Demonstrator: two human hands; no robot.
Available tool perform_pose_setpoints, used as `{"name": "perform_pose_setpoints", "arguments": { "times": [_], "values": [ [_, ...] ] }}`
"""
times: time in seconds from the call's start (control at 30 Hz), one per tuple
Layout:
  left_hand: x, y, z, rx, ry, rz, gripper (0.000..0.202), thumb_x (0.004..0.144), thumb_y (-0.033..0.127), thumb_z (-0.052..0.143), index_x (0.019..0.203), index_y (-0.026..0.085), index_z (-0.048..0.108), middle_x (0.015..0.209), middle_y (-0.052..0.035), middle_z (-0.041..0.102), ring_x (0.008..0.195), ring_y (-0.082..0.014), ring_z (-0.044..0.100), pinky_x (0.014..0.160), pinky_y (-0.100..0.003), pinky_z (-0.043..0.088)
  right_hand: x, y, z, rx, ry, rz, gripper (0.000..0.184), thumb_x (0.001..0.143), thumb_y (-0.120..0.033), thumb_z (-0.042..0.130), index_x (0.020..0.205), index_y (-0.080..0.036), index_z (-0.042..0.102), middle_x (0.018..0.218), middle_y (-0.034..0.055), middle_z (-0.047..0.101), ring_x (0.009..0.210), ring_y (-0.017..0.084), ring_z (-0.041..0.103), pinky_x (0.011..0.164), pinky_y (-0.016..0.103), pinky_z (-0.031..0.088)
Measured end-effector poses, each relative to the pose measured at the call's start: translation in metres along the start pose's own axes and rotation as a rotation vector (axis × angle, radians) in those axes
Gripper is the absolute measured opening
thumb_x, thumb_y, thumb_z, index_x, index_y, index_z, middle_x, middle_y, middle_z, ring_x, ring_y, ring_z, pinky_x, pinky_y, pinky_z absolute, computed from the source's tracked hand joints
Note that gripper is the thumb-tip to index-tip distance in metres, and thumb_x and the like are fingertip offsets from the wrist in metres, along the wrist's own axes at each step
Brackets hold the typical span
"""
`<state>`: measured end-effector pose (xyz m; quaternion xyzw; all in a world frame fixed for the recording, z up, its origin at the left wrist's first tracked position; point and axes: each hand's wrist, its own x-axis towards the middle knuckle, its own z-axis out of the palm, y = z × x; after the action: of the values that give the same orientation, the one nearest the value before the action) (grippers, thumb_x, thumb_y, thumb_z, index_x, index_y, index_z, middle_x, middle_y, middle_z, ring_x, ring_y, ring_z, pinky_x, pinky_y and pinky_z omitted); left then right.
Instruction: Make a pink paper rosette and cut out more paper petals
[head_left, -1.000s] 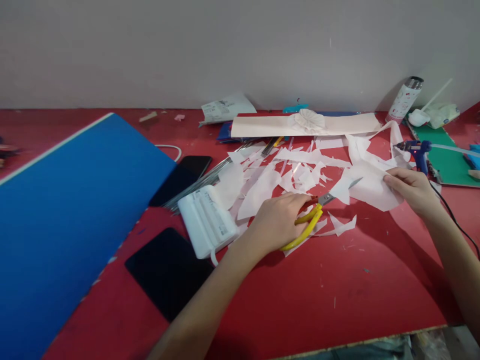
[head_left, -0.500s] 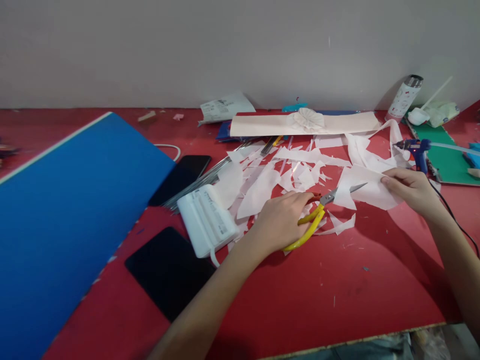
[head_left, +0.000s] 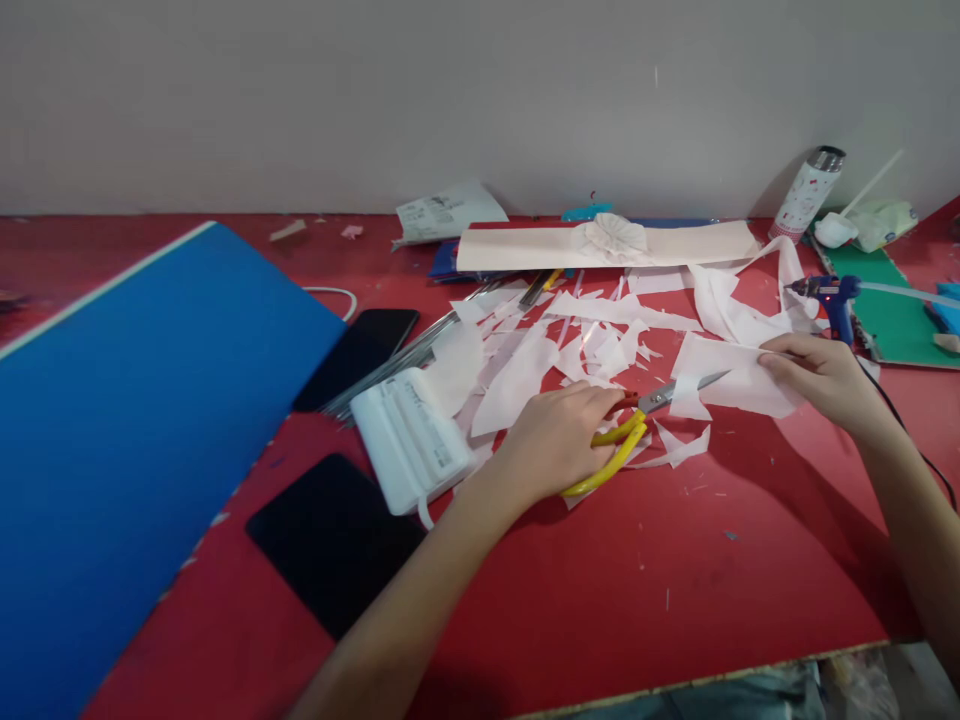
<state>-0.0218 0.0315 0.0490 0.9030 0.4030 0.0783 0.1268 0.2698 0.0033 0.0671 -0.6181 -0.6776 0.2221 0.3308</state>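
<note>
My left hand is wrapped round the handles of yellow- and red-handled scissors. Their blades point right, at a sheet of pale pink paper, and a narrow strip of it hangs over the near blade. At the sheet's right edge, my right hand pinches it between thumb and fingers, holding it above the table. Pale paper scraps lie heaped behind and left of the scissors. A small cut piece rests on the table just below the blades.
A blue glue gun stands behind my right hand, its cord running right. A white power bank-like box, a black phone and a black tablet lie left. Farther left is a large blue board; a bottle leans at the back.
The strip hanging at the blades has shifted slightly and looks smaller. Both hands keep their grips and have barely moved; the whole view has shifted a little.
</note>
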Motion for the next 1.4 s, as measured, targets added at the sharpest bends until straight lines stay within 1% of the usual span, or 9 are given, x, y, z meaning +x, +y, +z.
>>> {"name": "perform_pose_setpoints", "arguments": {
  "times": [0.17, 0.33, 0.43, 0.57, 0.7, 0.93, 1.13, 1.27, 1.4],
  "values": [
    [0.0, -0.002, -0.001, 0.03, -0.011, 0.045, 0.034, 0.085, 0.037, 0.046, 0.105, 0.016, 0.062, 0.098, -0.0091, 0.07, 0.089, -0.0226, 0.063, 0.071, -0.032, 0.048, 0.001, 0.002, 0.0, 0.015, 0.014, -0.016, 0.021, 0.083, -0.04, 0.057, 0.075, -0.022, 0.064, 0.082, 0.0039, 0.068, 0.075, 0.019, 0.061, 0.066, 0.032, 0.047],
    [-0.001, -0.004, -0.001, 0.062, 0.017, 0.097, 0.03, 0.086, 0.035, 0.045, 0.101, 0.016, 0.062, 0.092, -0.0079, 0.07, 0.083, -0.0209, 0.063, 0.068, -0.03, 0.047, 0.001, 0.002, 0.0, 0.03, 0.015, -0.032, 0.019, 0.083, -0.039, 0.057, 0.074, -0.022, 0.063, 0.083, 0.0041, 0.068, 0.075, 0.019, 0.061, 0.067, 0.032, 0.048],
    [0.0, -0.004, 0.0, 0.071, 0.026, 0.102, 0.031, 0.086, 0.035, 0.045, 0.103, 0.015, 0.061, 0.095, -0.0092, 0.07, 0.086, -0.0214, 0.063, 0.069, -0.031, 0.047, 0.001, 0.001, 0.0, 0.029, 0.01, -0.029, 0.019, 0.083, -0.038, 0.056, 0.075, -0.023, 0.063, 0.083, 0.004, 0.067, 0.076, 0.02, 0.061, 0.066, 0.033, 0.048],
    [0.001, -0.001, -0.001, 0.064, 0.027, 0.074, 0.036, 0.089, 0.039, 0.04, 0.107, 0.015, 0.059, 0.103, -0.0099, 0.069, 0.093, -0.0223, 0.063, 0.073, -0.032, 0.048, 0.0, -0.002, 0.0, 0.033, -0.006, -0.035, 0.018, 0.083, -0.038, 0.056, 0.076, -0.023, 0.063, 0.083, 0.0037, 0.067, 0.078, 0.02, 0.061, 0.068, 0.032, 0.048],
    [0.001, 0.0, -0.001, 0.075, 0.008, 0.059, 0.04, 0.088, 0.043, 0.039, 0.106, 0.014, 0.059, 0.104, -0.0109, 0.069, 0.094, -0.0238, 0.063, 0.074, -0.033, 0.048, 0.0, -0.005, 0.001, 0.031, -0.018, -0.04, 0.018, 0.083, -0.038, 0.056, 0.076, -0.022, 0.062, 0.082, 0.0038, 0.067, 0.077, 0.019, 0.06, 0.067, 0.032, 0.047],
    [0.001, -0.002, 0.001, 0.12, -0.037, 0.063, 0.034, 0.086, 0.036, 0.047, 0.109, 0.014, 0.058, 0.101, -0.0104, 0.068, 0.094, -0.0231, 0.062, 0.073, -0.032, 0.048, 0.001, -0.006, 0.001, 0.035, -0.029, -0.03, 0.02, 0.082, -0.039, 0.055, 0.075, -0.022, 0.062, 0.082, 0.0039, 0.067, 0.076, 0.019, 0.061, 0.067, 0.031, 0.048],
    [0.0, -0.004, 0.0, 0.12, -0.011, 0.09, 0.031, 0.085, 0.033, 0.047, 0.108, 0.016, 0.059, 0.102, -0.009, 0.068, 0.092, -0.0212, 0.061, 0.072, -0.03, 0.046, 0.001, -0.006, 0.001, 0.034, -0.027, -0.036, 0.018, 0.082, -0.038, 0.056, 0.076, -0.021, 0.062, 0.081, 0.0034, 0.066, 0.076, 0.018, 0.06, 0.067, 0.03, 0.047],
    [0.001, -0.004, 0.001, 0.106, -0.013, 0.092, 0.032, 0.086, 0.032, 0.045, 0.108, 0.014, 0.058, 0.105, -0.0113, 0.067, 0.096, -0.023, 0.061, 0.076, -0.032, 0.047, 0.001, -0.007, 0.002, 0.034, -0.02, -0.027, 0.018, 0.082, -0.037, 0.056, 0.075, -0.022, 0.063, 0.081, 0.0028, 0.067, 0.076, 0.018, 0.061, 0.067, 0.031, 0.048],
    [0.002, -0.003, 0.002, 0.103, -0.014, 0.093, 0.032, 0.084, 0.031, 0.048, 0.109, 0.013, 0.057, 0.109, -0.0134, 0.065, 0.099, -0.0255, 0.06, 0.077, -0.035, 0.048, 0.0, -0.009, 0.003, 0.017, -0.012, -0.04, 0.018, 0.083, -0.037, 0.055, 0.076, -0.024, 0.064, 0.083, 0.0029, 0.068, 0.079, 0.02, 0.063, 0.069, 0.032, 0.049]
  ]
}}
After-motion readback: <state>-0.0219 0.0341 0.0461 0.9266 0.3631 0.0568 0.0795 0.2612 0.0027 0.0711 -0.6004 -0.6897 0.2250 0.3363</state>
